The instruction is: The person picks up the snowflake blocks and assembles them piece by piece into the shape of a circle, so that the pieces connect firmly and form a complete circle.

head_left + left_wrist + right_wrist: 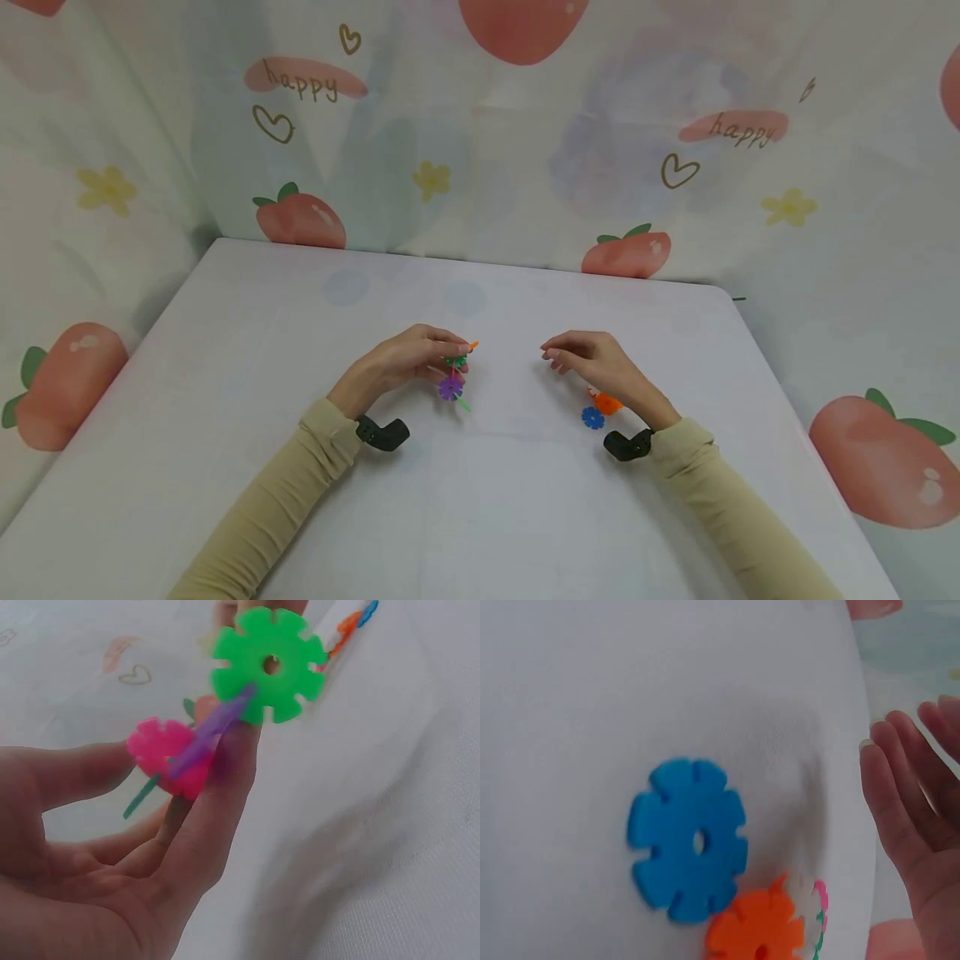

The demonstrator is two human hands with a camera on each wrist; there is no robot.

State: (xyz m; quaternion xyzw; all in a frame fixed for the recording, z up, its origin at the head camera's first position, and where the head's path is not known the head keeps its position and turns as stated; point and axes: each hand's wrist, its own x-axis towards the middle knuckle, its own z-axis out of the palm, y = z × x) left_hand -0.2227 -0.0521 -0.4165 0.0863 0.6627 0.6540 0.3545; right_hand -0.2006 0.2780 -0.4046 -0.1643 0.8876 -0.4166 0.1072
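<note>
My left hand (408,360) holds a small chain of notched plastic snowflake discs above the table. In the left wrist view the chain has a light green disc (292,690), a purple disc (214,731) seen edge-on, a pink disc (154,746) and a dark green disc (140,797). An orange disc (474,344) shows at the fingertips in the head view. My right hand (600,362) hovers with nothing in it, its fingers loosely bent. Below it, a blue snowflake disc (671,862) joins an orange disc (742,926), with white, green and pink pieces partly out of frame.
A white-covered table (495,500) lies under both hands. Behind and beside it hangs a pale cloth (480,125) printed with fruit, hearts and flowers. Each wrist carries a black camera mount (384,434).
</note>
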